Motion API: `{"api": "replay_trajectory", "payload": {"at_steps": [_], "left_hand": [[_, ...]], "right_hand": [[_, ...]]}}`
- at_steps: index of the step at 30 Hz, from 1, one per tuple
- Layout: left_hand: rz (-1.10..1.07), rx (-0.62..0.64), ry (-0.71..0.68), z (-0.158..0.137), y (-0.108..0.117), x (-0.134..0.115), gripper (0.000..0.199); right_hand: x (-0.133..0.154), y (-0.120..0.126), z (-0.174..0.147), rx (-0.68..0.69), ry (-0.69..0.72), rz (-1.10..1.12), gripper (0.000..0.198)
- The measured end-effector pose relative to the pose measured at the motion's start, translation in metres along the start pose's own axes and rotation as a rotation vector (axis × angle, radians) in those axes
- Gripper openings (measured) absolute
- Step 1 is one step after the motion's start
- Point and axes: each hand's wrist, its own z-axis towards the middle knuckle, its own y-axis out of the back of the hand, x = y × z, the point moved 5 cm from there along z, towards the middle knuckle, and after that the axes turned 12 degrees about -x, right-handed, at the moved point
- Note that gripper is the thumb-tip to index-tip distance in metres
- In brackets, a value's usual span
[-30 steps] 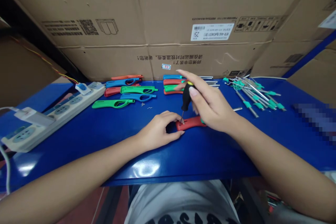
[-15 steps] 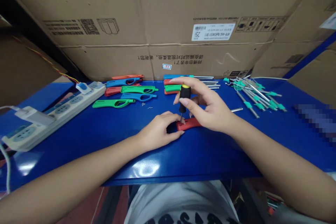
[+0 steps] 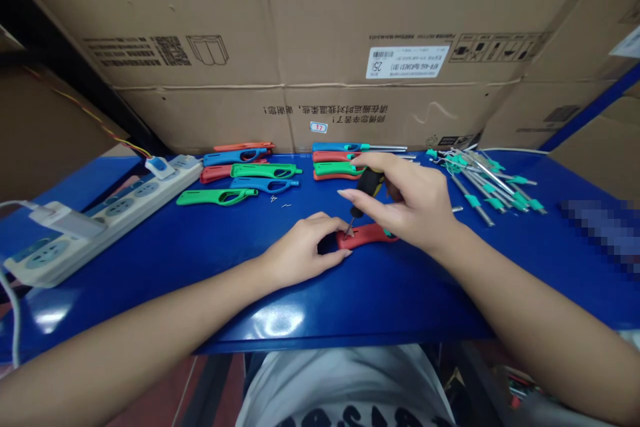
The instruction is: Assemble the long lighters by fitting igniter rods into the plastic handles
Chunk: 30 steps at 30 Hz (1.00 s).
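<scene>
On the blue table lies a red lighter [image 3: 369,234] with a long metal tube, part of it covered by my right hand. My left hand [image 3: 307,245] grips its left end between thumb and fingers. In my right hand [image 3: 413,203] is a short black-and-yellow screwdriver [image 3: 369,188], tilted, its handle leaning right. The screwdriver's tip meets the lighter's left end beside my left fingertips; the screw itself is too small to make out. My right index finger is lifted along the handle's top, and the thumb is stretched out in front of it.
Loose coloured handle shells [image 3: 216,197] and a few tiny screws [image 3: 285,205] lie at left. Several assembled lighters [image 3: 337,156] rest at the back. Metal tubes with green parts [image 3: 487,183] are heaped at right. A power strip [image 3: 125,207] runs along the left; a cardboard box [image 3: 280,60] stands behind.
The screwdriver has gone from upright to leaning right. My right hand has shifted slightly right and its fingers have loosened around the handle. My left hand and the lighter stay in place.
</scene>
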Motion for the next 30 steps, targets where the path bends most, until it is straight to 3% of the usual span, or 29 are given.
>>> {"api": "replay_trajectory", "payload": {"at_steps": [5,7,10,12,17,23,27,30], "left_hand": [[-0.021,0.025,0.021,0.000,-0.001,0.000,0.026],[-0.017,0.023,0.024,0.000,-0.001,0.000,0.025],[-0.011,0.013,0.007,0.000,-0.001,0.000,0.025],[-0.013,0.014,-0.001,0.000,-0.001,-0.001,0.025],[-0.020,0.036,0.019,0.001,-0.001,-0.002,0.026],[0.003,0.018,-0.003,0.000,-0.001,-0.001,0.028],[0.007,0.034,0.002,0.000,-0.001,-0.001,0.024],[0.000,0.034,0.000,0.000,-0.001,0.000,0.027]], "right_hand": [[-0.002,-0.012,-0.002,0.236,-0.195,0.308,0.039],[-0.001,-0.009,0.000,0.202,-0.164,0.268,0.035],[0.003,0.001,0.003,0.050,-0.007,0.041,0.031],[0.007,0.004,0.005,0.036,0.034,-0.003,0.028],[0.003,-0.006,0.004,0.237,-0.169,0.261,0.036],[0.005,0.003,0.004,0.046,0.046,0.060,0.030],[0.006,-0.005,0.003,0.188,-0.107,0.250,0.035],[0.004,-0.003,0.004,0.143,-0.086,0.204,0.030]]}}
